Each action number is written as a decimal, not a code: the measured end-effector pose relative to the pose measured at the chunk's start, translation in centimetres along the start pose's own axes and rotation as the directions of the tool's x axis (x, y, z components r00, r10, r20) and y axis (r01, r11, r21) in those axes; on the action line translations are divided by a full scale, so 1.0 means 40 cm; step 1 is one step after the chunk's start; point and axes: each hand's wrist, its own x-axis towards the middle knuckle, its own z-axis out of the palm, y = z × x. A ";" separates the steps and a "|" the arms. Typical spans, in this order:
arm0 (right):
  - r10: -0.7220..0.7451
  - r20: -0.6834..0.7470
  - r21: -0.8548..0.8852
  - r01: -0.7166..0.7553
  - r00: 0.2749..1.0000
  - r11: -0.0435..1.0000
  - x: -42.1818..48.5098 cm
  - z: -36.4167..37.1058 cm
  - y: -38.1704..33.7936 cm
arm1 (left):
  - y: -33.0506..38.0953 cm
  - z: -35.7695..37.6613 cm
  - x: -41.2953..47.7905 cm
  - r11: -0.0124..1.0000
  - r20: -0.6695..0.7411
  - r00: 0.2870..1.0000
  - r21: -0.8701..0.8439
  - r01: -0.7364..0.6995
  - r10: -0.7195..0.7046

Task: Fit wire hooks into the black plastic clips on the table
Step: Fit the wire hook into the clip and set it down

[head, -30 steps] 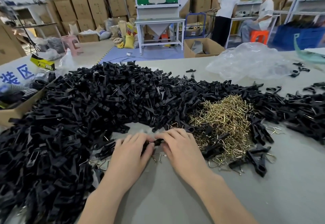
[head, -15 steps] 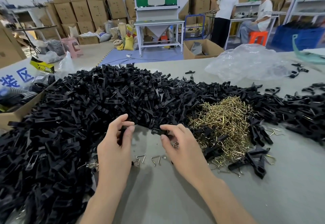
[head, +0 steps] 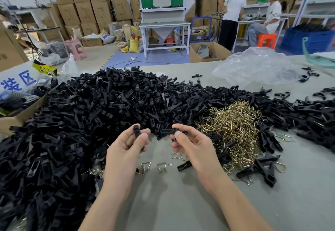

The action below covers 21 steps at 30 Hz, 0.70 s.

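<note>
Holding a black clip (head: 136, 131) upright in the left hand (head: 126, 147) and a second clip (head: 168, 132) level in the right hand (head: 193, 145), above the worktop (head: 181, 205).
Each hand's thumb and fingers (head: 178, 127) pinch its clip. The clip heap (head: 108, 107) lies behind, the wire hooks (head: 233, 127) are piled just right of the right hand, and loose hooks (head: 162, 167) lie beneath.

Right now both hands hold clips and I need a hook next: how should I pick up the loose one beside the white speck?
Probably pinch the hook across its two side legs, coming straight down from above. It lies flat and by itself on the bare table, so a sideways approach would likely only slide it.
</note>
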 end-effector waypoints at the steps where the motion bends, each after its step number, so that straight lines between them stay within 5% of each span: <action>1: 0.012 -0.001 0.005 -0.012 1.000 1.000 0.002 -0.001 0.003 | 0.001 0.002 -0.002 1.000 0.018 1.000 0.003 0.006 -0.006; 9: 0.041 0.106 0.043 -0.046 0.993 0.998 0.006 -0.005 0.017 | 0.001 0.007 -0.020 0.989 0.144 0.988 0.142 0.029 -0.050; 14: 0.054 0.183 0.065 -0.067 0.982 0.996 0.001 -0.002 0.016 | 0.010 0.021 -0.024 0.990 0.188 0.972 0.012 0.142 -0.141; 21: 0.023 0.245 0.012 -0.026 0.969 1.000 -0.003 -0.003 0.013 | 0.027 0.035 -0.038 0.991 0.123 0.992 0.136 0.009 -0.026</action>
